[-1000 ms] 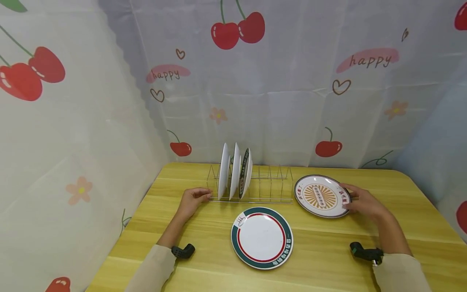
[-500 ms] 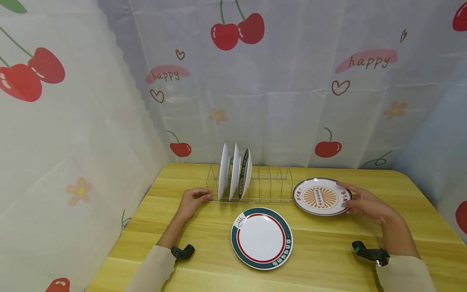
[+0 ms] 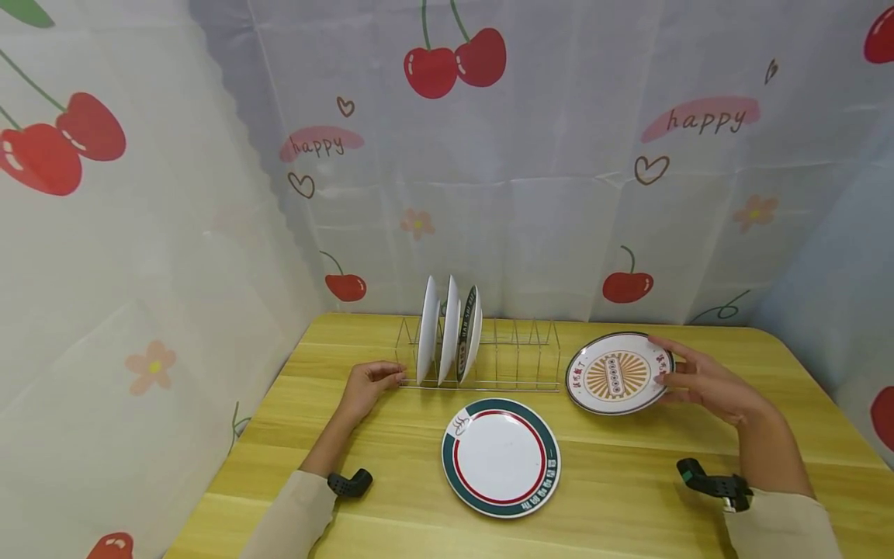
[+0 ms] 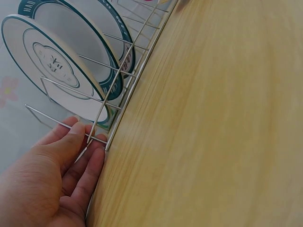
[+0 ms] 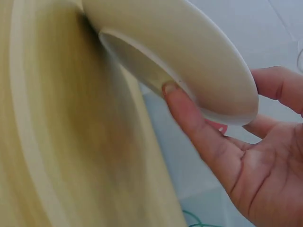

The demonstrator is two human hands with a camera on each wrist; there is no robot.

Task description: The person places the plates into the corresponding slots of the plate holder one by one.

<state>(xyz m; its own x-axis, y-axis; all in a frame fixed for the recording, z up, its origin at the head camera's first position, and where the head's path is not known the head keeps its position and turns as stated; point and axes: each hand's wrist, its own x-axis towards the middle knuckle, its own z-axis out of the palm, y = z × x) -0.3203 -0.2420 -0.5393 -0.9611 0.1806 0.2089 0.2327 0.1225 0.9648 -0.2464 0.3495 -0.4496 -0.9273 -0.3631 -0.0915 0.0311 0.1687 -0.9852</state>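
Plate point(image 3: 618, 374) gripped; rack point(image 3: 518, 381) pinched.

Cherry-print cloth point(image 3: 531, 210) — wood-grain table point(image 3: 615, 481)

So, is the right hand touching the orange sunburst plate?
Touching. The right wrist view shows the right hand gripping the plate, a fingertip against its underside.

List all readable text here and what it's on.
"happy": backdrop, left
"happy": backdrop, right
"HAN": middle racked plate, rim, left wrist view
"HAN", rest blurred: right racked plate, rim, head view
Too small to read surely: characters on the held plate and green-rimmed plate; emblem on the left racked plate.
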